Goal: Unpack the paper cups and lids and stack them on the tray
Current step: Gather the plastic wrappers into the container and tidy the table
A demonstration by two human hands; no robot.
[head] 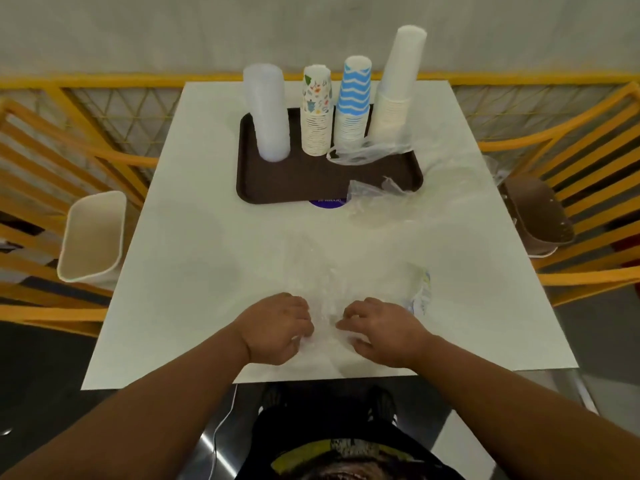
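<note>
A dark brown tray (pixel 298 183) lies at the far middle of the white table (pixel 194 258). On it stand a translucent stack of lids (pixel 267 112), a stack of patterned cups (pixel 316 110), a blue-and-white wavy stack (pixel 353 102) and a tall white stack (pixel 398 84). A clear plastic bag (pixel 329 275) lies flat near the table's front edge. My left hand (pixel 277 327) and my right hand (pixel 384 332) both grip its near end with curled fingers, a small gap between them.
Crumpled clear wrappers lie on the tray's right side (pixel 367 152) and on the table beside it (pixel 384 199). Yellow chairs flank the table, with a cream bin (pixel 93 233) on the left and a brown bin (pixel 536 213) on the right. A yellow railing runs behind.
</note>
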